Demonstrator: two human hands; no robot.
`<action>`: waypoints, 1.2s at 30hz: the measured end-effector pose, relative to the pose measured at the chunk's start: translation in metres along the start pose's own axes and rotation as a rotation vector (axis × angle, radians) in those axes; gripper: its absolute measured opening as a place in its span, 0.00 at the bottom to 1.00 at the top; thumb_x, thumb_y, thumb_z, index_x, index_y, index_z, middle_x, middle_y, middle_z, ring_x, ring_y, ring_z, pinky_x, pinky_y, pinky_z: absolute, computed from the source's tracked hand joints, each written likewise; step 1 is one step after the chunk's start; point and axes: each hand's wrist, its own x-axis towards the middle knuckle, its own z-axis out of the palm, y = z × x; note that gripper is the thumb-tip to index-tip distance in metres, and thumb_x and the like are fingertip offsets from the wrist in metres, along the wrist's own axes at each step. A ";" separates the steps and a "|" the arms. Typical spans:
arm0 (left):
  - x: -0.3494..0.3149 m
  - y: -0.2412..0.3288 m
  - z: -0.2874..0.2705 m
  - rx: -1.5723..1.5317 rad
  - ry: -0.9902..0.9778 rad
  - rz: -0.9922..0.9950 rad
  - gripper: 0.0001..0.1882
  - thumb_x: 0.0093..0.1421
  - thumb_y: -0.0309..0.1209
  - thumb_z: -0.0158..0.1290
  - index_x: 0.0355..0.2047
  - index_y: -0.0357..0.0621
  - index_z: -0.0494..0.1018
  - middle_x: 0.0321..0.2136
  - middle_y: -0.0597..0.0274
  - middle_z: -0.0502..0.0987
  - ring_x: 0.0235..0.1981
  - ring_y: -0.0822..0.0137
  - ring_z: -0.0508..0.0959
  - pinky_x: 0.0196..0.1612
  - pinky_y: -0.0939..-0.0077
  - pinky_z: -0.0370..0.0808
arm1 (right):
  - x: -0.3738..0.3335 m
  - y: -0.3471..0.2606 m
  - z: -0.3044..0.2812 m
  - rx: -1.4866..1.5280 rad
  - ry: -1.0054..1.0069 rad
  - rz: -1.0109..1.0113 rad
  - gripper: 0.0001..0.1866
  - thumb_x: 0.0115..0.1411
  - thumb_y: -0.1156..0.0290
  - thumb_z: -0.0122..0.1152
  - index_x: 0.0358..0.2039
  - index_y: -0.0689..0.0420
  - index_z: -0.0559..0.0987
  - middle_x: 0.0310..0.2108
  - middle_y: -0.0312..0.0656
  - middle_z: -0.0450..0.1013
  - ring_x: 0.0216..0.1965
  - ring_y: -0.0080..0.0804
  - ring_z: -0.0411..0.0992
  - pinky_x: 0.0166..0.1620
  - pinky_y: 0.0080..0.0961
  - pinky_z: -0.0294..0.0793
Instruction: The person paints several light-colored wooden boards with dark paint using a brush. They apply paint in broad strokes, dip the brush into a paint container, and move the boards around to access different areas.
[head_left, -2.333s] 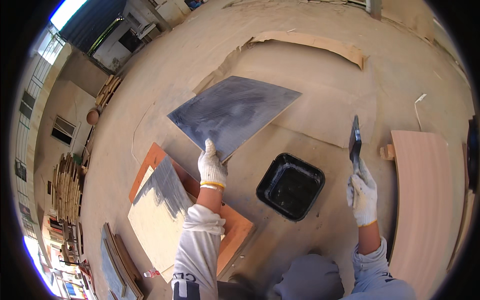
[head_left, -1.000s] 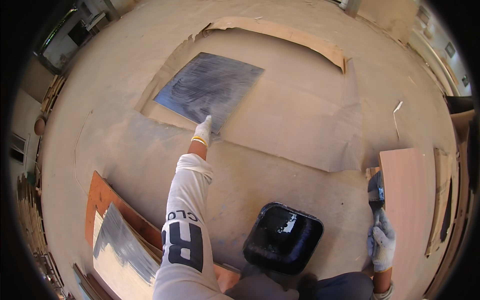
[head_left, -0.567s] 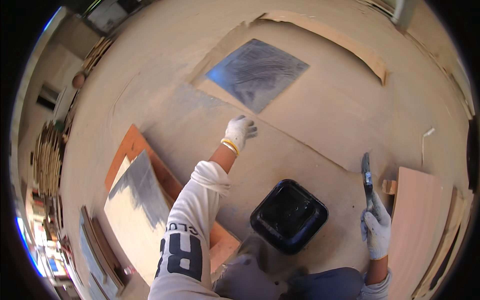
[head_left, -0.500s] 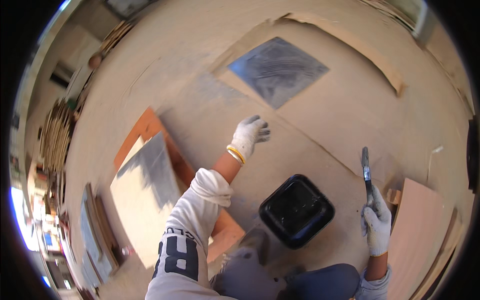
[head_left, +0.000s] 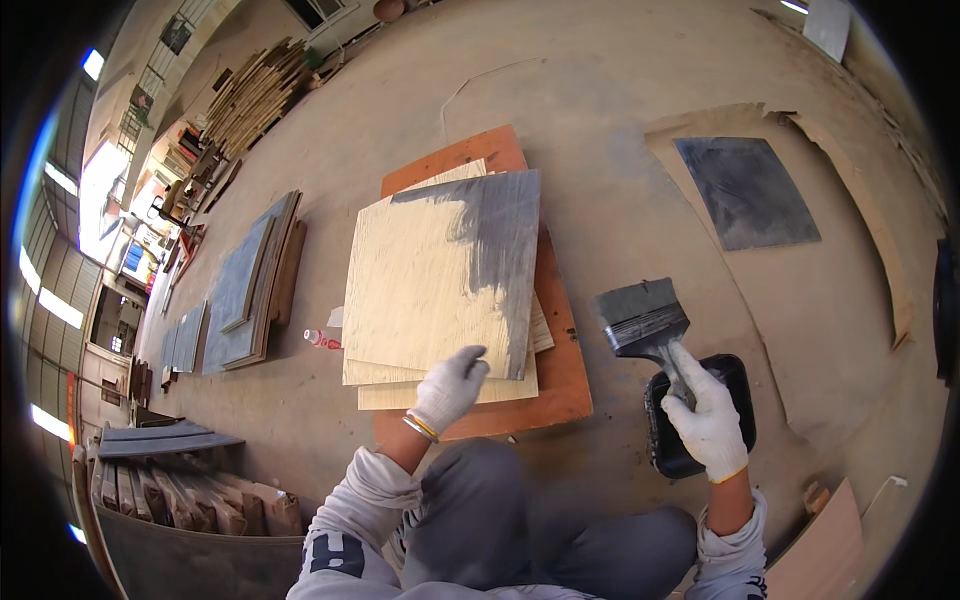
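Mid-coating, it seems, the right hand (head_left: pixel 708 418) grips a broad dark-bristled paintbrush (head_left: pixel 645 315) right of the pale, part-grey wooden board (head_left: pixel 420 280), whose bare left side looks to want brushing, while I cannot tell whether the left hand (head_left: pixel 450 388), by the board's near edge, grips anything.

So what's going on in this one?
A person's gloved right hand holds a wide paintbrush near a black tray. The left hand is at the near edge of a pale wood-grain board, partly coated dark grey, stacked over an orange board; contact is unclear. A dark panel lies on brown sheeting.
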 end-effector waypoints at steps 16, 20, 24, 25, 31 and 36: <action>0.080 -0.246 -0.092 0.519 0.213 -0.060 0.46 0.69 0.60 0.47 0.75 0.36 0.55 0.71 0.22 0.54 0.75 0.29 0.49 0.76 0.38 0.39 | 0.105 -0.083 0.265 -0.576 -0.046 -0.088 0.34 0.60 0.70 0.60 0.70 0.49 0.71 0.53 0.55 0.78 0.54 0.55 0.76 0.59 0.42 0.75; 0.063 -0.245 -0.103 0.442 0.137 0.005 0.47 0.68 0.60 0.48 0.75 0.36 0.55 0.72 0.21 0.51 0.76 0.28 0.47 0.76 0.37 0.37 | 0.127 -0.116 0.313 -0.759 -0.063 -0.050 0.33 0.62 0.67 0.58 0.70 0.48 0.70 0.58 0.55 0.76 0.57 0.55 0.75 0.61 0.43 0.74; 0.067 -0.244 -0.098 0.353 0.095 0.050 0.46 0.69 0.59 0.48 0.75 0.38 0.55 0.74 0.25 0.49 0.77 0.31 0.43 0.77 0.37 0.35 | 0.164 -0.126 0.350 -0.843 -0.113 -0.002 0.33 0.63 0.65 0.56 0.70 0.45 0.70 0.59 0.52 0.76 0.57 0.54 0.75 0.60 0.43 0.75; 0.065 -0.250 -0.098 0.344 0.098 0.051 0.45 0.69 0.58 0.48 0.75 0.39 0.54 0.75 0.26 0.48 0.78 0.31 0.43 0.77 0.38 0.35 | 0.173 -0.131 0.360 -0.833 -0.139 0.011 0.33 0.63 0.65 0.56 0.70 0.44 0.70 0.59 0.51 0.76 0.57 0.54 0.75 0.59 0.43 0.76; 0.025 -0.218 -0.075 0.251 0.155 0.521 0.37 0.64 0.40 0.56 0.69 0.32 0.63 0.73 0.36 0.58 0.77 0.37 0.50 0.78 0.39 0.41 | 0.255 -0.152 0.391 -1.009 -0.306 -0.060 0.30 0.67 0.57 0.58 0.69 0.36 0.71 0.53 0.48 0.80 0.53 0.52 0.78 0.55 0.43 0.78; 0.019 -0.192 -0.052 0.172 0.008 0.687 0.37 0.65 0.34 0.50 0.72 0.31 0.59 0.74 0.38 0.58 0.76 0.39 0.55 0.78 0.40 0.47 | 0.344 -0.145 0.426 -1.314 -0.510 -0.350 0.27 0.68 0.56 0.57 0.68 0.32 0.73 0.47 0.46 0.82 0.48 0.50 0.80 0.51 0.45 0.80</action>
